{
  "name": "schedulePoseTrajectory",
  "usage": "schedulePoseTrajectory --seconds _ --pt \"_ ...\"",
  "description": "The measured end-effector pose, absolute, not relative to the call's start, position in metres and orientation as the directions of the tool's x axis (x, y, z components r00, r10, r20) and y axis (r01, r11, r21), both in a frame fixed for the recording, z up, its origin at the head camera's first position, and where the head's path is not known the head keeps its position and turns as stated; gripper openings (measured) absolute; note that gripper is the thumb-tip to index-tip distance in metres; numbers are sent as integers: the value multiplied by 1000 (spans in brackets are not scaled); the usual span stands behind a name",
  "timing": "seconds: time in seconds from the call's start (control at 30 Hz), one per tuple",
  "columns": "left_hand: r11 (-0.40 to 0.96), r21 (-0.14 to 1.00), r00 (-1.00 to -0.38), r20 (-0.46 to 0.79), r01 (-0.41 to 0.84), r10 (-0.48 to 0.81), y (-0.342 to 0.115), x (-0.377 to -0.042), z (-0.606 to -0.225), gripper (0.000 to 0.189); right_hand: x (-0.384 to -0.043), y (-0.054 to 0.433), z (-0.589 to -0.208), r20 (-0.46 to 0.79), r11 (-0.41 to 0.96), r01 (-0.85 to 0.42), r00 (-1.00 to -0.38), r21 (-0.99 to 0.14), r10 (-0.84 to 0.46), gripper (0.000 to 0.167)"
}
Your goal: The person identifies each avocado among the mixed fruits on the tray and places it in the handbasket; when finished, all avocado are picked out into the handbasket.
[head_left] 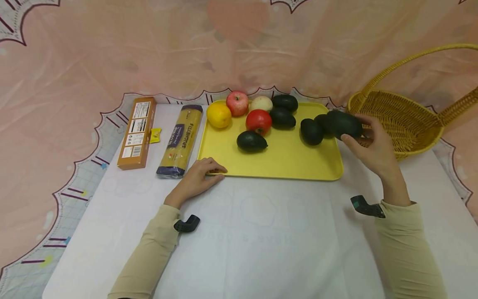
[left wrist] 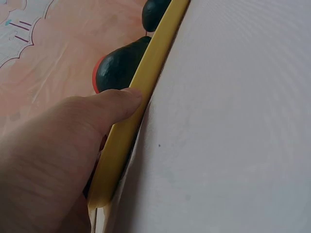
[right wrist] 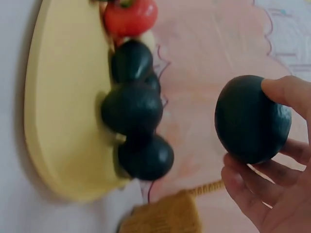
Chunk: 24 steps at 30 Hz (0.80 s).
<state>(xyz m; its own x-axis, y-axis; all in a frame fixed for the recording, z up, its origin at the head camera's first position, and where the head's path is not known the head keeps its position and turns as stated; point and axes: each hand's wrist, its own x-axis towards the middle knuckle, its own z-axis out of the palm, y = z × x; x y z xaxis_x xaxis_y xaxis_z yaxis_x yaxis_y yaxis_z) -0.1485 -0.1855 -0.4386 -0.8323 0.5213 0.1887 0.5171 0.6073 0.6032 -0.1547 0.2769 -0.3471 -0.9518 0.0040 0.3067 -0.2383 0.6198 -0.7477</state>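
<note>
My right hand (head_left: pixel 377 147) holds a dark green avocado (head_left: pixel 343 123) between thumb and fingers, raised over the right end of a yellow tray (head_left: pixel 284 166). In the right wrist view the same avocado (right wrist: pixel 250 119) shows apart from the others. My left hand (head_left: pixel 198 176) rests at the tray's front left corner, its thumb on the rim in the left wrist view. On the tray lie several more avocados (head_left: pixel 252 141), a red tomato (head_left: pixel 259 121), a red apple (head_left: pixel 237 104), a yellow lemon-like fruit (head_left: pixel 219 115) and a pale round fruit (head_left: pixel 262 103).
A wicker basket (head_left: pixel 403 120) with a tall handle stands right of the tray. To the left lie a spaghetti pack (head_left: pixel 181 141), a small yellow packet (head_left: pixel 155 135) and an orange-brown box (head_left: pixel 137 133). A patterned pink cloth (head_left: pixel 168 50) hangs behind the white table (head_left: pixel 261 241).
</note>
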Motion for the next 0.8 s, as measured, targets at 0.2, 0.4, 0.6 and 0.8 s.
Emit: schedulePoseTrajectory --seconds 0.2,0.4,0.6,0.8 --pt "601 601 -827 202 527 524 -186 -149 -439 16 -152 300 -348 261 634 -138 -959 -761 105 57" --pt "595 598 -822 215 538 527 -186 -149 -440 17 -153 324 -347 192 681 -8 -962 -733 195 57" --pt "597 599 -823 207 534 528 -185 -149 -438 17 -157 345 -352 167 683 41 -957 -730 235 59" --pt "593 598 -821 213 539 530 -185 -149 -439 17 -160 361 -354 132 696 76 -962 -714 240 62"
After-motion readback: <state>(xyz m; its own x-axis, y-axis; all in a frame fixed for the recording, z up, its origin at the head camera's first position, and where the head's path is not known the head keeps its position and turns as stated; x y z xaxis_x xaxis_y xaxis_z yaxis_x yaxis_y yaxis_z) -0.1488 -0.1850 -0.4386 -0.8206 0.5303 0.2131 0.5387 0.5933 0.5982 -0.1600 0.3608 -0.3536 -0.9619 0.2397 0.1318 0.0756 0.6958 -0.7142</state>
